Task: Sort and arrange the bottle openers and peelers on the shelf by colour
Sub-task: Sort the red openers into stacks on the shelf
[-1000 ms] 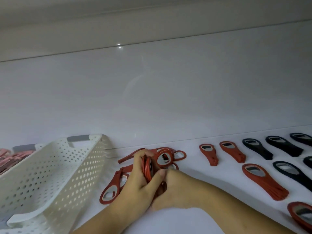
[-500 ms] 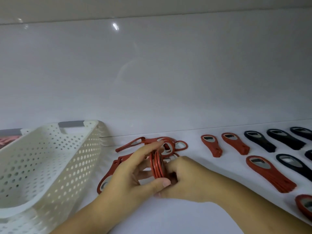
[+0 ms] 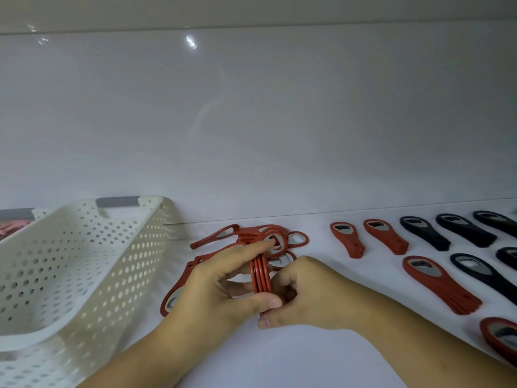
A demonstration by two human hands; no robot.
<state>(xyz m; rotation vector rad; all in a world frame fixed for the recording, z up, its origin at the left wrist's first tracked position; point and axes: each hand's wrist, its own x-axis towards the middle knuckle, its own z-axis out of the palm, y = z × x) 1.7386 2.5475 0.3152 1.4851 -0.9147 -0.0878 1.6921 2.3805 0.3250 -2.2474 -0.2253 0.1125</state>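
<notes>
Dim, even light, glare spots on the glossy back wall (image 3: 251,121), wide-angle bending at edges.

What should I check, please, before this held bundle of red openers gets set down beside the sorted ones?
1. Left hand and right hand both grip the red bundle: ok.
2. Bundle all red: ok.
3. Bundle's lower ends even: cannot tell, fingers cover them.
4. Bare shelf left of the front red stack: ok.
5. Loose red pile cleared: not ok, several lie loose.
</notes>
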